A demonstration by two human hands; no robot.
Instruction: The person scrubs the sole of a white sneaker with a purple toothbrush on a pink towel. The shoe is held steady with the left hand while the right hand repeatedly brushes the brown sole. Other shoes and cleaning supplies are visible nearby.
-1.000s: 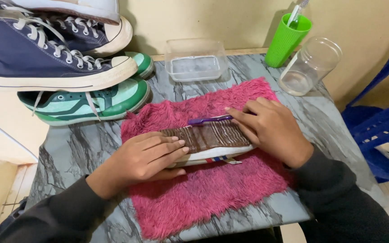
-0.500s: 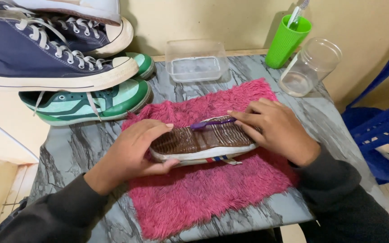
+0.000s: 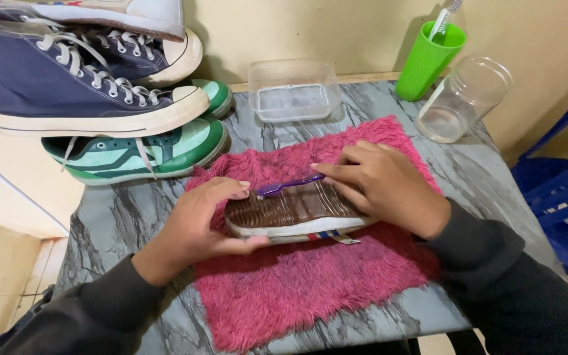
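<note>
A shoe (image 3: pixel 297 212) lies upside down on a shaggy pink towel (image 3: pixel 310 289), its brown ribbed sole facing up and a white rim around it. My left hand (image 3: pixel 202 223) grips the shoe's left end, thumb under the edge and fingers over the sole. My right hand (image 3: pixel 386 185) rests on the shoe's right end and holds a purple toothbrush (image 3: pixel 289 187) that lies across the sole, its head close to my left fingertips.
The towel lies on a grey marbled table (image 3: pixel 123 217). Green sneakers (image 3: pixel 139 152) and navy high-top sneakers (image 3: pixel 73 92) are stacked at the back left. A clear plastic box (image 3: pixel 293 91), a green cup (image 3: pixel 425 62) with a toothbrush and a clear jar (image 3: pixel 463 100) stand at the back. Blue chair (image 3: pixel 563 190) at right.
My left hand has slid from lying over the sole to gripping the shoe's left end, uncovering more sole. The purple toothbrush now lies farther left along the sole.
</note>
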